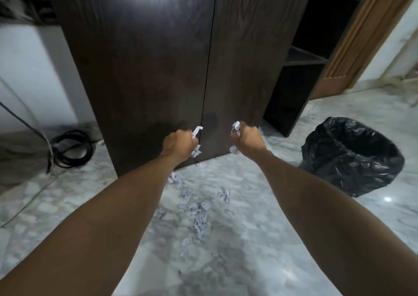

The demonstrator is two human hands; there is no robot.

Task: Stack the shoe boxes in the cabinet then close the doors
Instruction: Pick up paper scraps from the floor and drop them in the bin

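While both arms reach forward in the head view, the left hand (179, 144) grips crumpled white paper (196, 140) with curled fingers, and the right hand (247, 140) clutches another paper wad (235, 129) the same way. Both fists sit low against the dark wood cabinet (158, 58), whose two doors (244, 69) meet at a thin seam running down between the hands. No shoe boxes show. More torn paper scraps (196, 214) litter the marble floor (260, 250) below. A black-lined bin (352, 155) stands right of the cabinet; coiled cable (72, 148) lies left.
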